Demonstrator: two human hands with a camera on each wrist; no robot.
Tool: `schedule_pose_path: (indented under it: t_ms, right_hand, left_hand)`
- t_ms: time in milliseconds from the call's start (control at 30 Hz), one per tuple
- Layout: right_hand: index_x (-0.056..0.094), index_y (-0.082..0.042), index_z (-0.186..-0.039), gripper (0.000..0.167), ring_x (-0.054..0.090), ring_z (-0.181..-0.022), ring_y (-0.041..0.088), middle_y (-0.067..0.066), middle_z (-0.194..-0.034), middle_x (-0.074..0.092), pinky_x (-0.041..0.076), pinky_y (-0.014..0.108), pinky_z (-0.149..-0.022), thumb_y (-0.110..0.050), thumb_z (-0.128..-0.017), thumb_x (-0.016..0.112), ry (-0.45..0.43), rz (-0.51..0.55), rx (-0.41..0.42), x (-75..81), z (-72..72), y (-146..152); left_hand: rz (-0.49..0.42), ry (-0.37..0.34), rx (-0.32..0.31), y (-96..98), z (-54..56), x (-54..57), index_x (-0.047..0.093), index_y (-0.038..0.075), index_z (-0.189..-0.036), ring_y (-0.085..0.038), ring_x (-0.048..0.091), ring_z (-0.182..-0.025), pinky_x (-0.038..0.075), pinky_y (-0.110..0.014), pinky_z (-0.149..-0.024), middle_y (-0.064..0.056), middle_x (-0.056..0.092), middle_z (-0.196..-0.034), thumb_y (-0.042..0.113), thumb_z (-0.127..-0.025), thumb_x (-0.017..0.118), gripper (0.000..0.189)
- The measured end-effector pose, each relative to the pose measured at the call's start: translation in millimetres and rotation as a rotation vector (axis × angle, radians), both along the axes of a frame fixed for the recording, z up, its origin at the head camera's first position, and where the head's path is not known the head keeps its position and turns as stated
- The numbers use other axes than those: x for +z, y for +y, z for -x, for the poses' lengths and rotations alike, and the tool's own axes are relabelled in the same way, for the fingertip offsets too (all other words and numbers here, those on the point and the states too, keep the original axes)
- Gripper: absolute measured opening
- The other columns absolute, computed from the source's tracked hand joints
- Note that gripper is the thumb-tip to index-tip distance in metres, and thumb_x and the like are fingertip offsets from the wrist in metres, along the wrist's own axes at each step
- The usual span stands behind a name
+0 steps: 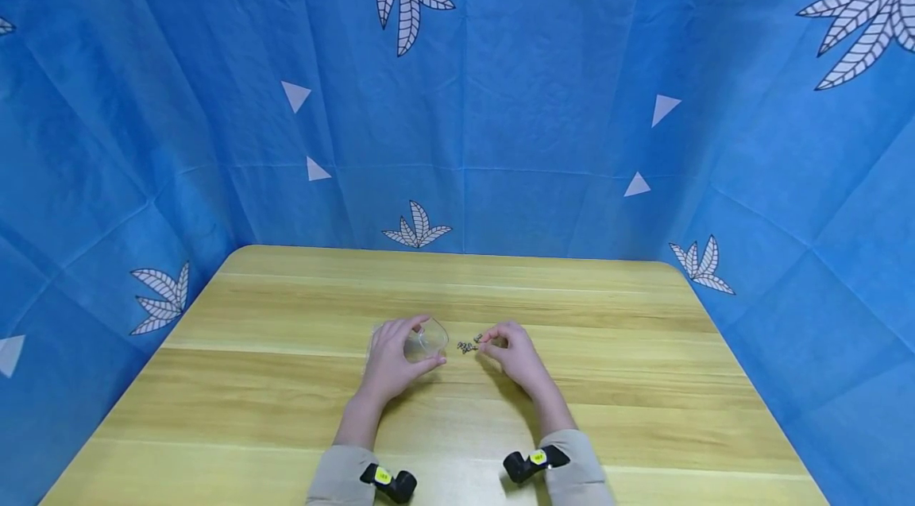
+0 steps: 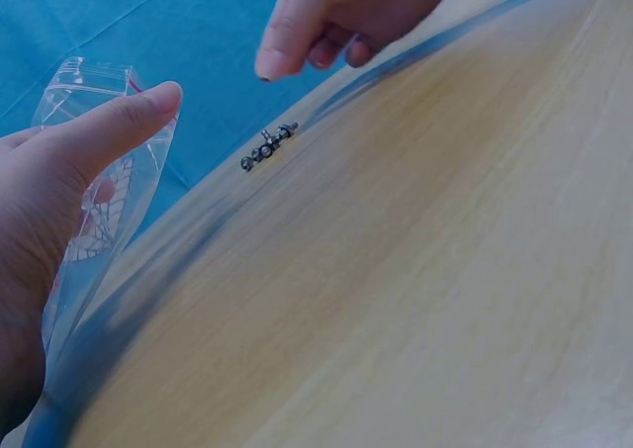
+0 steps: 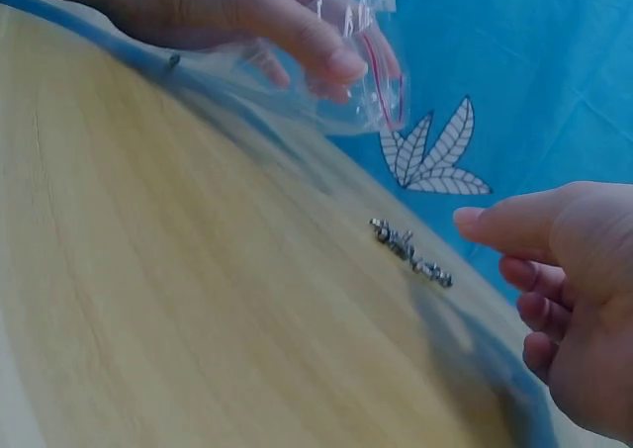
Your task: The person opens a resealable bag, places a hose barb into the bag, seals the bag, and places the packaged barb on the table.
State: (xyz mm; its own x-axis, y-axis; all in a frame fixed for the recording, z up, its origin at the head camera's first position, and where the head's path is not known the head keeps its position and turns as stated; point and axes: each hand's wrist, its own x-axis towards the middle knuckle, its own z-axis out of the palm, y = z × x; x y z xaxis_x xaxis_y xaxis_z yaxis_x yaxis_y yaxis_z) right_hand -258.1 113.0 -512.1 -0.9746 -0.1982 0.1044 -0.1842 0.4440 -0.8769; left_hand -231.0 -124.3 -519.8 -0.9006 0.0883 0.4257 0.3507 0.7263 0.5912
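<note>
**Bag (image 1: 434, 337) in your left hand (image 1: 390, 357), metal pieces (image 1: 466, 347) by your right hand (image 1: 516, 357)**

Your left cuff's yellow label (image 1: 383, 476) is too small to read. Your left hand grips the clear bag, hiding its middle. Just right of the bag's mouth, the pieces lie clustered on the bench (image 1: 643, 379). Your right hand is just beside them, fingertips close; whether they pinch one can't be told. The right cuff's yellow label (image 1: 538, 458) is equally illegible.

A: What sort of site was this?
B: A screened-off tabletop work area; the wider room could not be determined.
A: Evidence?
B: Blue leaf-print cloth (image 1: 543, 37) hung behind and along both sides of a wood-grain table (image 1: 629, 379); black devices (image 1: 518, 468) were strapped to both sleeves (image 1: 581, 482).
</note>
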Motion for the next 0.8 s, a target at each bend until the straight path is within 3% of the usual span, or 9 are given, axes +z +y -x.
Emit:
schedule_pose_path:
  t_ms: [200,433,800]
  right_hand:
    - [0.071,-0.014,-0.087,0.005,0.049,-0.096,0.022,0.008,-0.101,0.057,0.039,0.032,-0.084,-0.013,-0.084,0.074,0.018,0.042,-0.036,15.4,-3.6,-8.6]
    - [0.071,-0.013,-0.090,0.007,0.051,-0.100,0.027,0.010,-0.106,0.057,0.042,0.035,-0.085,-0.014,-0.084,0.074,0.072,0.061,-0.035,28.0,-8.1,-23.6]
    - [0.069,-0.011,-0.088,0.006,0.052,-0.101,0.031,0.012,-0.106,0.057,0.041,0.032,-0.085,-0.012,-0.084,0.074,0.093,0.064,0.001,24.0,-15.2,-48.4]
  left_hand:
    - [-0.004,-0.001,0.005,-0.9,-0.2,-0.5,0.058,0.025,-0.131,-0.024,0.053,-0.116,0.029,-0.057,-0.113,0.004,0.065,-0.111,0.049,-0.067,0.085,0.074]
    - [0.007,0.008,0.003,-2.1,-0.2,-1.1,0.058,0.025,-0.131,-0.024,0.053,-0.116,0.031,-0.057,-0.113,0.004,0.065,-0.111,0.049,-0.067,0.085,0.074]
    - [0.014,0.035,-0.018,-2.4,1.8,-3.1,0.058,0.025,-0.131,-0.024,0.054,-0.114,0.035,-0.056,-0.109,0.004,0.065,-0.107,0.053,-0.068,0.083,0.073]
